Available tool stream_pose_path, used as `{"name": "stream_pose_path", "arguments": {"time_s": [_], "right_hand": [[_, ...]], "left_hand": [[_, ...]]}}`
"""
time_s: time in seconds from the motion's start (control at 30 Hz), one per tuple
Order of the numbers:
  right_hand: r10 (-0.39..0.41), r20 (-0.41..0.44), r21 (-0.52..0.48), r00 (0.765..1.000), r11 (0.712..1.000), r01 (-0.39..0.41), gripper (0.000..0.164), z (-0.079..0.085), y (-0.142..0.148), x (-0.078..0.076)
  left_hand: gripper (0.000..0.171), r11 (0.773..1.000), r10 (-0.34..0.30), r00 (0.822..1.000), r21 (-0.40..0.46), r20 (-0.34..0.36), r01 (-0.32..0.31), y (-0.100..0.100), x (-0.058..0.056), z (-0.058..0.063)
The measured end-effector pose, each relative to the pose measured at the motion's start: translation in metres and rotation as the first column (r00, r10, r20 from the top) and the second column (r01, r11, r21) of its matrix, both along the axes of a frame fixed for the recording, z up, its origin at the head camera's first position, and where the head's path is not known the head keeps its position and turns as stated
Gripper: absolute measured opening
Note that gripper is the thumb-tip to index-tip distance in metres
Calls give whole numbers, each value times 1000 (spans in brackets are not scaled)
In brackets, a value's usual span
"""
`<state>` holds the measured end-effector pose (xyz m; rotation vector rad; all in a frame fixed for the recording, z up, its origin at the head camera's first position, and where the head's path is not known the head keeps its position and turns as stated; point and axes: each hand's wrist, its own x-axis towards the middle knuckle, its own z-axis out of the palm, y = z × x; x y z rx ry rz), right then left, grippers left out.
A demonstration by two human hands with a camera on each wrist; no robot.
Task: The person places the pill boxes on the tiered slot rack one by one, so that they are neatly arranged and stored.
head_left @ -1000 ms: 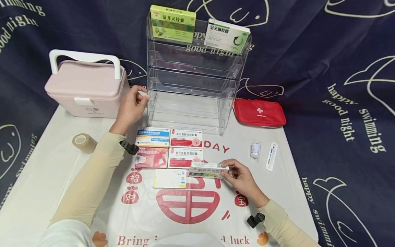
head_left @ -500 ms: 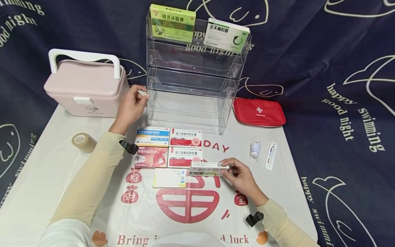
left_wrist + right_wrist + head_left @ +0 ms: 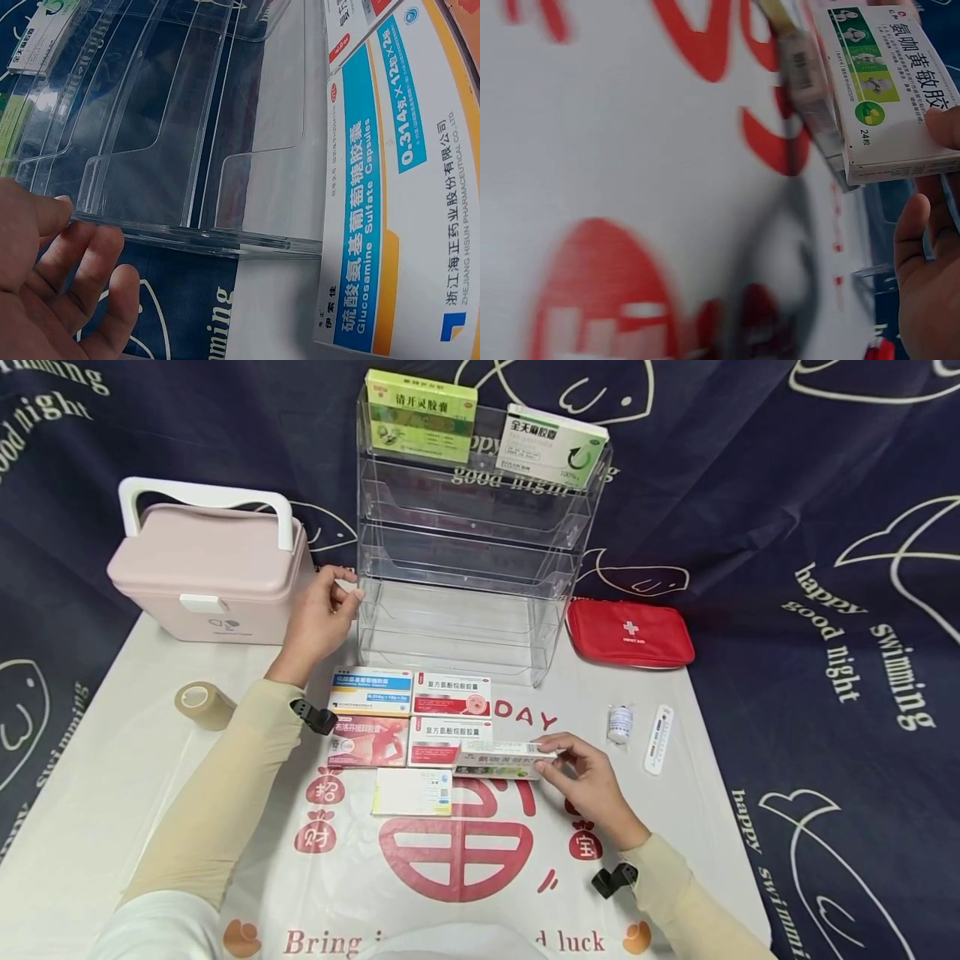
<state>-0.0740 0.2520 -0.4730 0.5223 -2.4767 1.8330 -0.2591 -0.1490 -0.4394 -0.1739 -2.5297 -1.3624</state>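
My right hand [image 3: 588, 785] pinches the right end of a white and green medicine box [image 3: 495, 766]. In the right wrist view, the thumb lies on the printed face of this box [image 3: 885, 97]. It is tilted and overlaps the lower red and white box [image 3: 442, 735]. My left hand [image 3: 322, 618] is at the left side of a clear tiered display rack [image 3: 457, 635]. Its fingers are loosely bent, with the fingertips at the rack's side edge. In the left wrist view, nothing shows gripped between thumb and fingers of this hand [image 3: 67, 270].
Several medicine boxes lie in front of the rack, including a blue and white one [image 3: 371, 692]. Two more boxes, one yellow-green [image 3: 420, 418], stand on its top tier. A pink case [image 3: 210, 568], tape roll [image 3: 204, 706], red first-aid pouch [image 3: 632, 635], small bottle [image 3: 619, 724] and white test cassette [image 3: 658, 740] surround them.
My right hand has moved the white and green box slightly up and left, over the edge of the lower red and white box. My left hand stays at the rack.
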Motion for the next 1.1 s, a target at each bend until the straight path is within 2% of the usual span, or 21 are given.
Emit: {"name": "stream_pose_path", "arguments": {"time_s": [0.1,0.23,0.4,0.57,0.7,0.87,1.1], "right_hand": [[5,-45,-8,999,1000,-5,25,11,-4,-13],[20,-123,-27,992,999,-23,27,28,-10,-38],[14,-198,-47,980,999,-24,26,53,-18,-75],[-3,-237,-57,971,998,-11,24,77,-26,-115],[-31,-251,-77,967,997,12,25,97,-34,-145],[-36,-215,-88,976,996,17,25,124,-49,-179],[-47,-172,-39,984,998,41,22,157,-66,-214]], "left_hand": [[24,1000,-3,1000,3,3,3,0,1,1],[25,1000,-7,1000,3,10,7,-1,2,2],[24,1000,-4,1000,3,15,4,-1,2,3],[23,1000,-7,1000,-3,6,7,-2,1,2],[24,1000,-12,1000,-6,14,12,-2,2,2],[24,1000,1,1000,-7,24,-1,-3,4,1],[24,1000,-7,1000,-13,16,7,-1,2,3]]}}
